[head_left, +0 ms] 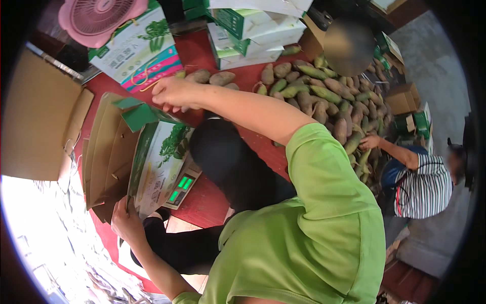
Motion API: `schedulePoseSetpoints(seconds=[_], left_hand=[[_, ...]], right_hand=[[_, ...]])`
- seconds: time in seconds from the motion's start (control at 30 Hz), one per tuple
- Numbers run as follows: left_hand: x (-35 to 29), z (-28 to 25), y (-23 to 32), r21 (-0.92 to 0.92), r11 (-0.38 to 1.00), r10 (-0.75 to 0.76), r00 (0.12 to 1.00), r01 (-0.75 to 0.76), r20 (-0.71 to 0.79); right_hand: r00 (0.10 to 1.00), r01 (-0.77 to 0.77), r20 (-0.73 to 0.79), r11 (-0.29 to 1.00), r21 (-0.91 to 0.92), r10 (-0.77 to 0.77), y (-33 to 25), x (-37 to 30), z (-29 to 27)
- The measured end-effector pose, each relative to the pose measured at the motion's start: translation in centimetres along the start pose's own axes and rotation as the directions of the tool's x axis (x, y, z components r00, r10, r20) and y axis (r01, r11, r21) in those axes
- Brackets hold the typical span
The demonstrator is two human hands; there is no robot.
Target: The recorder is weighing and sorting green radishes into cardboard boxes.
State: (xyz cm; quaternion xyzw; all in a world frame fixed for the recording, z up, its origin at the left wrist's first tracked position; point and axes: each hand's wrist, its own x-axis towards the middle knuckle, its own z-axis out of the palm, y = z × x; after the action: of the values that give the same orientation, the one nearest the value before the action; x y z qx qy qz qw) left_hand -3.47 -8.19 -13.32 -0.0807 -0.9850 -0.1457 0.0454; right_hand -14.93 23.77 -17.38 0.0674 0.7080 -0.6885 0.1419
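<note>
My left hand [126, 222] is closed on the lower edge of a white and green printed carton [158, 162] with its flaps up. The carton sits on or against a scale [182, 188] with a lit green display. Across the carton's far end reaches my right hand [174, 95]. Its fingers are curled together beside a yellow cord; whatever is between them, I cannot make out. Green flaps [139, 117] stand up just below that hand. Flattened brown cardboard [106, 152] leans along the carton's left side. A few brown tubers [221, 78] lie right of my right hand.
A large heap of brown and green tubers [324, 96] covers the right of the red table [205, 207]. Printed cartons [258, 35] are stacked at the back, near a pink fan [104, 17]. A person in a striped shirt [428, 185] reaches into the heap.
</note>
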Motion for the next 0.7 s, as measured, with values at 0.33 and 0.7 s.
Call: schedulePoseSetpoints(seconds=[0.33, 0.7], left_hand=[[1.1, 3.7, 4.2, 0.221, 0.970, 0.093, 0.993, -0.106, 0.067], [0.0, 4.5, 1.7, 0.127, 0.985, 0.108, 0.993, -0.114, 0.051]], right_hand=[[0.814, -0.061, -0.555, 0.926, -0.373, -0.170, 25.7, -12.4, -10.8], [0.274, -0.652, -0.948, 0.756, -0.058, 0.164, 37.0, -25.8, -16.6]])
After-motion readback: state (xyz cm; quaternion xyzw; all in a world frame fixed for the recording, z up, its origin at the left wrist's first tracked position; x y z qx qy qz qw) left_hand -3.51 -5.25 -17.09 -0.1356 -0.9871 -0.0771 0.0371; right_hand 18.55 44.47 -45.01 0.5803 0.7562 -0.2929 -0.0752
